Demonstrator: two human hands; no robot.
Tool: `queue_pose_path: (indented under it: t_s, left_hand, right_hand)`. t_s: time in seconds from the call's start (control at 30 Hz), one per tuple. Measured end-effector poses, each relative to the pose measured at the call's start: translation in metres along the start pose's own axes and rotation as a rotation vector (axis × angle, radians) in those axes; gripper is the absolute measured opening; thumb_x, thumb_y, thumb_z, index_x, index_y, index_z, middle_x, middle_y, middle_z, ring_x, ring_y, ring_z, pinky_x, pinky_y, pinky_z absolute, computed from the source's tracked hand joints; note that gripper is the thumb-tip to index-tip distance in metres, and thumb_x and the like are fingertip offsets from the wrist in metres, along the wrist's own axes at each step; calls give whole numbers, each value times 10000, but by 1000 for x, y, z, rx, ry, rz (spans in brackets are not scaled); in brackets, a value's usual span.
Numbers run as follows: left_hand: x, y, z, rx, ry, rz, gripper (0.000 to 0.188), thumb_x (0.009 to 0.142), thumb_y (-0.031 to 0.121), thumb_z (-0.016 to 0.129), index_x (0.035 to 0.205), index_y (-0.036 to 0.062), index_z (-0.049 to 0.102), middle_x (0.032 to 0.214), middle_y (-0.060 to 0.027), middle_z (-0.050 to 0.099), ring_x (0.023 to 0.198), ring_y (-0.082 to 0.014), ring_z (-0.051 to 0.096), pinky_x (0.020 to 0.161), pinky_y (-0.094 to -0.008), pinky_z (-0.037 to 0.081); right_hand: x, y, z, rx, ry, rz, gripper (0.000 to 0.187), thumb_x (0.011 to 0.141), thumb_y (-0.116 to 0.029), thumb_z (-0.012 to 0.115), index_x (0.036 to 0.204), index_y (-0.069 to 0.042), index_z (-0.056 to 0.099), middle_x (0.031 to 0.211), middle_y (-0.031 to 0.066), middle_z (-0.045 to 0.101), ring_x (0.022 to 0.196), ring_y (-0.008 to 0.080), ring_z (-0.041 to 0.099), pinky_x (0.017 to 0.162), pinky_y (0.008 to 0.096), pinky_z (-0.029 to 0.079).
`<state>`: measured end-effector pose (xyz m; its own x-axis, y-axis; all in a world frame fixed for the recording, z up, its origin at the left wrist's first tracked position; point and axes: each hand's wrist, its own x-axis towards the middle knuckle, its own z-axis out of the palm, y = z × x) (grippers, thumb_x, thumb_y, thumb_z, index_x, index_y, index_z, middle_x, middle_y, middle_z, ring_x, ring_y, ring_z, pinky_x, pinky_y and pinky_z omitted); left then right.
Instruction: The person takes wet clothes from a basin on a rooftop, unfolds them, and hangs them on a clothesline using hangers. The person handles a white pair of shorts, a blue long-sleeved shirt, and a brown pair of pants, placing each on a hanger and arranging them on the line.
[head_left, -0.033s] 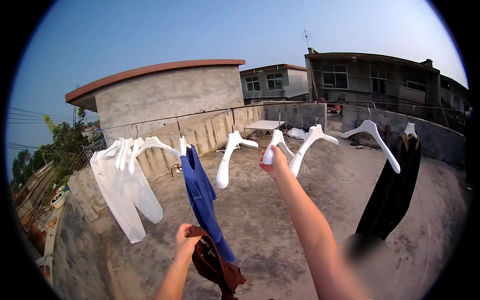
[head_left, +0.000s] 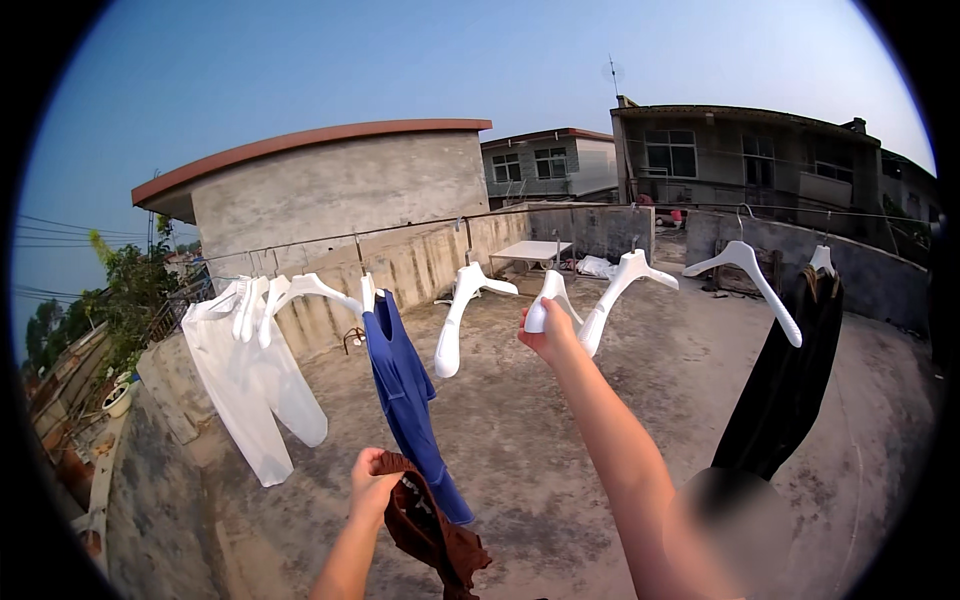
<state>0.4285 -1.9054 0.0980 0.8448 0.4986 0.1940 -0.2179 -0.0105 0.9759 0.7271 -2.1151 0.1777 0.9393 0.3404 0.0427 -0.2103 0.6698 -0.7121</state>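
My left hand is closed on the edge of a brown garment, which hangs down crumpled with a dark opening facing up. My right hand reaches forward and grips one shoulder end of a white hanger. Whether this hanger's hook still touches the line is too small to tell. On either side of it hang bare white hangers, one on the left and one on the right. A blue garment hangs from a hanger just beyond my left hand.
The thin line spans the concrete rooftop. White trousers and several hangers hang at left, another bare hanger and a black garment at right. Behind stand a low wall and a white table.
The white hanger in my right hand sits slightly lower than before. My left hand and the brown garment have hardly moved.
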Motion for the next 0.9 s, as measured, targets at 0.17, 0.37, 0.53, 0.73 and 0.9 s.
queue_pose_path:
  t_s: [0.17, 0.37, 0.53, 0.73, 0.9]
  left_hand:
    - [7, -4, -20, 112, 50, 68, 216, 767, -26, 631, 926, 24, 493, 829, -66, 616, 738, -127, 598, 640, -265, 479]
    - [20, -17, -23, 222, 24, 85, 240, 761, 9, 673, 915, 15, 489, 804, -66, 627, 703, -116, 596, 611, -258, 469]
    - [26, -27, -24, 418, 31, 71, 287, 743, 60, 699, 920, 13, 477, 805, -72, 626, 699, -112, 585, 634, -274, 462]
    - [18, -4, 8, 692, -53, -108, 531, 796, 239, 661, 1269, 72, 486, 857, -104, 648, 750, -203, 624, 686, -335, 475]
    - [23, -19, 14, 859, -91, 35, 362, 783, 316, 658, 1065, 90, 628, 884, -166, 665, 854, -318, 640, 727, -379, 489]
  right_hand:
    - [-50, 113, -24, -133, 14, 95, 350, 928, -301, 458, 1155, -38, 423, 1029, 102, 590, 842, 248, 604, 718, 391, 484]
    - [-187, 244, -88, -277, -153, 54, 360, 798, -19, 641, 1100, -37, 445, 947, 60, 578, 811, 155, 592, 721, 314, 487]
    - [-231, 249, -93, -287, -133, 62, 275, 911, -286, 499, 1003, -27, 493, 813, 68, 579, 654, 158, 552, 644, 291, 453]
    - [-246, 223, -54, -235, -120, -171, 291, 914, -321, 476, 946, -34, 515, 834, 97, 573, 705, 169, 543, 630, 295, 444]
    - [-243, 219, -52, -102, -268, -141, 192, 808, -22, 639, 945, -50, 507, 930, 99, 574, 822, 167, 566, 619, 257, 475]
